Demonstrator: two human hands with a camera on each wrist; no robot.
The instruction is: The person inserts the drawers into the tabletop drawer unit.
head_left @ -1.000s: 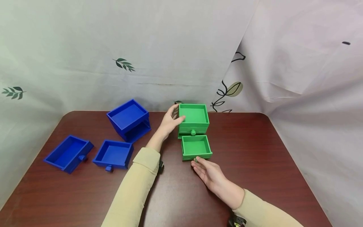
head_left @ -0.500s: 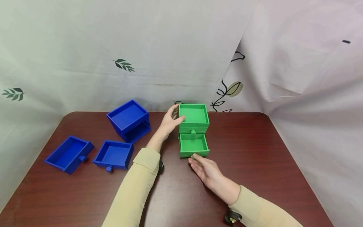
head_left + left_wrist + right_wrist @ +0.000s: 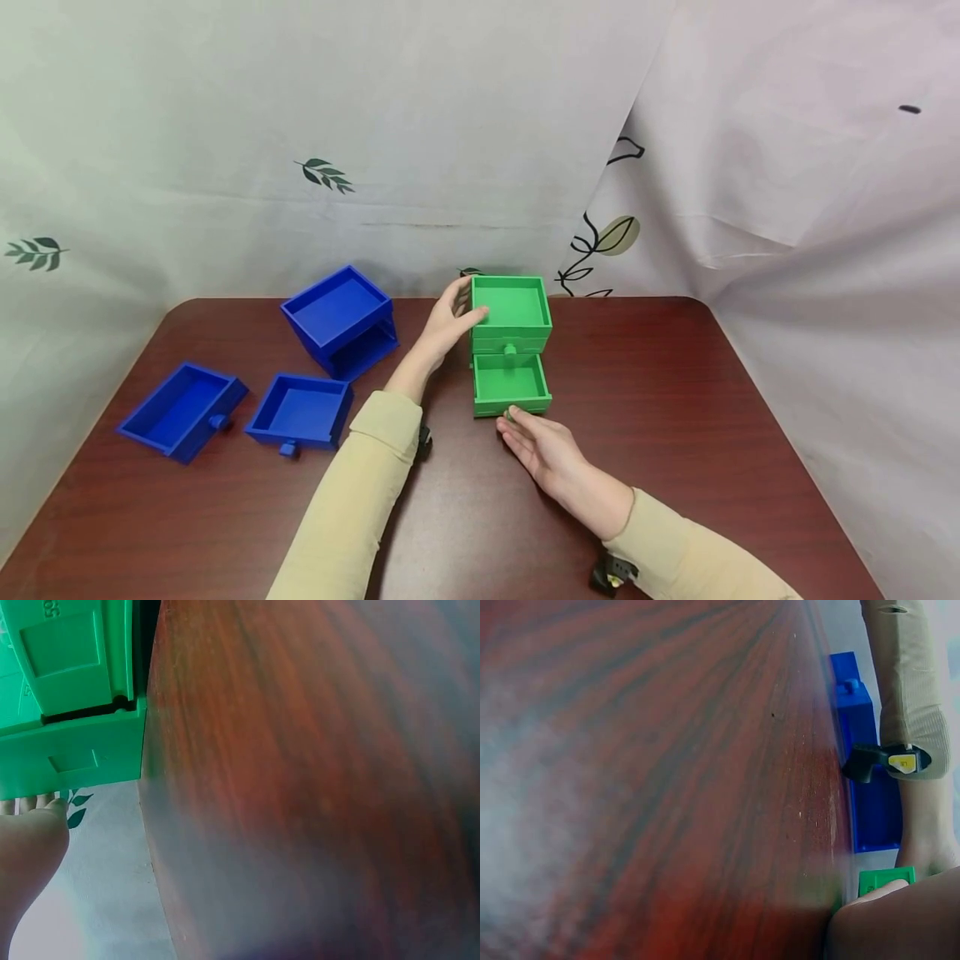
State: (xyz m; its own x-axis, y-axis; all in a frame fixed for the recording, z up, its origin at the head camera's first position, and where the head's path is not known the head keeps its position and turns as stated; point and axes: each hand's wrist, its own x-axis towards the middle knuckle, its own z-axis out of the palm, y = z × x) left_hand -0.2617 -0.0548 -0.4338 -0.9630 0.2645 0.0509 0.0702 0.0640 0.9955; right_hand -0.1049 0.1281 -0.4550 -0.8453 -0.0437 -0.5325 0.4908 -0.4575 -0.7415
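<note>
A small green drawer cabinet (image 3: 491, 342) with a shallow tray top stands near the table's back edge. My left hand (image 3: 447, 321) holds its left side, thumb over the top rim and fingers towards the back corner. In the left wrist view the cabinet (image 3: 90, 761) sits just above that hand (image 3: 34, 847). The upper drawer, with a round knob (image 3: 510, 349), is closed. Below it, a green drawer (image 3: 528, 406) sticks out of the lower slot. My right hand (image 3: 551, 454) pinches this drawer's knob between thumb and fingers, palm partly turned up.
Left of the cabinet stands a blue cabinet (image 3: 337, 312) with its front slot showing bare. Two loose blue drawers, one (image 3: 300, 406) nearer and one (image 3: 180, 408) farther left, lie on the brown table (image 3: 675, 433). A pale printed cloth (image 3: 450, 150) hangs behind.
My right hand has pushed the lower green drawer away from me and slightly left, into the slot, mostly before the half-second frame. My left hand stays on the cabinet.
</note>
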